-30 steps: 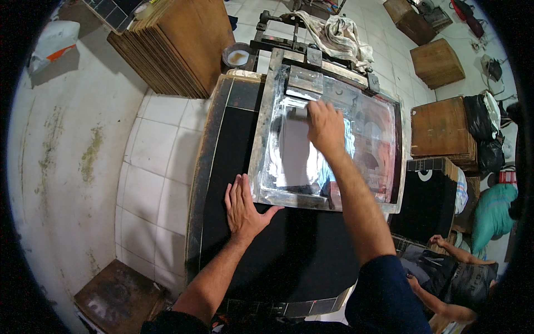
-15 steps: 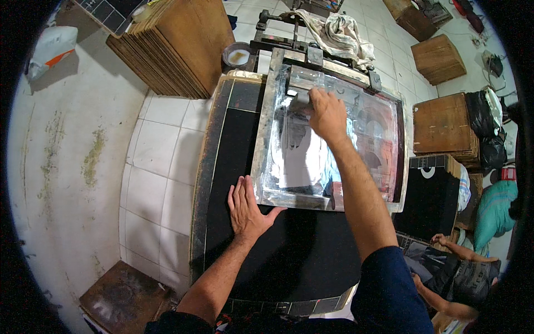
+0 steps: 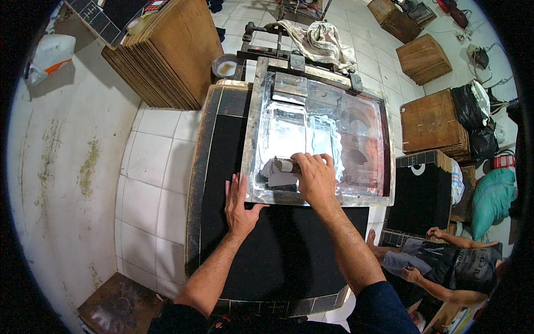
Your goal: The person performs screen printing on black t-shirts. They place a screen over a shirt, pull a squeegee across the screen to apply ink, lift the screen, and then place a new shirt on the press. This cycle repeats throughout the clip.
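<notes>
A screen-printing frame lies over a black cloth-covered board, its mesh shiny and wet-looking. My right hand is closed around a small squeegee, which rests on the mesh near the frame's near-left part. My left hand lies at the near-left corner of the frame, fingers stretched along its side and thumb along the near edge. Inside the frame at the far left sits a flat grey rectangular piece. A reddish stained area covers the mesh's right side.
Hinge clamps hold the frame's far edge, with a crumpled cloth behind. A bucket and stacked boards stand far left. At right are more black boards and a seated person.
My right hand has drawn the squeegee from the far part of the mesh toward the near edge. My left hand stays at the corner. The view has shifted slightly.
</notes>
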A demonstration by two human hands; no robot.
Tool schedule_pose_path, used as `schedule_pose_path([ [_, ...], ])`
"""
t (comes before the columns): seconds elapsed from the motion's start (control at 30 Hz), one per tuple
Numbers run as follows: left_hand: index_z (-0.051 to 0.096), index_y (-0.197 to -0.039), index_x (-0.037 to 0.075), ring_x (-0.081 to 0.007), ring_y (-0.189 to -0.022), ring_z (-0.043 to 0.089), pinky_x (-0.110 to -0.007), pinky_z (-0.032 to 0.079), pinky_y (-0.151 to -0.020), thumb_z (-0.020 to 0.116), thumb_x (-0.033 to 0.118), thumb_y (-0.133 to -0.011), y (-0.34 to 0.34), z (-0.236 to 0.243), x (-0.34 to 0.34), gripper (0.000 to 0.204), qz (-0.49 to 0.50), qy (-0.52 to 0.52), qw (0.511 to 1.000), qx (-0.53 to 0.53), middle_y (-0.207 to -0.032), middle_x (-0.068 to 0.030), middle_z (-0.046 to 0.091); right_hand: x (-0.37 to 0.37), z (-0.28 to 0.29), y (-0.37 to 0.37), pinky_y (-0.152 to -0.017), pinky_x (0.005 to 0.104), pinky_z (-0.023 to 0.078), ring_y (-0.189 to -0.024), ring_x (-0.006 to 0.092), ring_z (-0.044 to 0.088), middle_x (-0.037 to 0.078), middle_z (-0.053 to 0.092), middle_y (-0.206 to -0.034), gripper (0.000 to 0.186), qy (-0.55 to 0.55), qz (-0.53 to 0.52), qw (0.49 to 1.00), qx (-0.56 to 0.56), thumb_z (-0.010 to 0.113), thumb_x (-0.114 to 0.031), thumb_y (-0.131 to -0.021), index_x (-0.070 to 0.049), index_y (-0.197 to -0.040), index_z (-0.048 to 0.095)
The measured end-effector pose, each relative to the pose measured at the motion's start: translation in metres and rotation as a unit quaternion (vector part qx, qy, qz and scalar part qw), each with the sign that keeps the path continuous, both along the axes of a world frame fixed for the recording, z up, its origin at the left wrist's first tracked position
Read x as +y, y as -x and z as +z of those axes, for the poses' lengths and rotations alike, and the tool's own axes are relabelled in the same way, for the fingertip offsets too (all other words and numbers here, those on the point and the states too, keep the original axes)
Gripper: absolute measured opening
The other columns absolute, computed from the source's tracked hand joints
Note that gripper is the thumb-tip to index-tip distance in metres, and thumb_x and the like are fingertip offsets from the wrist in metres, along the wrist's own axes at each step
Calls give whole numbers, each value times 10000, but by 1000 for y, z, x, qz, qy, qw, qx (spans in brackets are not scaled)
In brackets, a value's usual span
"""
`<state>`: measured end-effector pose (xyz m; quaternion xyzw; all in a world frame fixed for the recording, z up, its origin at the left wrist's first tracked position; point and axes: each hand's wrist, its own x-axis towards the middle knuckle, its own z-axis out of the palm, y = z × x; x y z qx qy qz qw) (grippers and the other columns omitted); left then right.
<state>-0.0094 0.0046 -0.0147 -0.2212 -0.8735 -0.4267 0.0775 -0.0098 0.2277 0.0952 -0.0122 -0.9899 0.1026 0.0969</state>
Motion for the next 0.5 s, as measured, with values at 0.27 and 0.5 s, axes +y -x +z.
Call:
schedule_pose_path([
  [0.27,447,-1564,170,-435,-1407,502,-486,573,-1031,960,196,-704,-6,-14,-1,1001,-10,-95,995,30,-1593,-286,384,8,21,25,-913,464,415,-951,295,641,71,672,-946,270,32,-8,999,4,687,10,-815,-107,-1055,650],
  [0.5,472,-1547,162,-437,-1407,501,-468,565,-1049,957,180,-700,-5,-4,0,976,-11,-99,995,4,-1600,-290,370,17,16,21,-858,481,410,-939,297,688,54,706,-937,326,27,33,995,-93,739,-19,-756,-119,-1054,648],
])
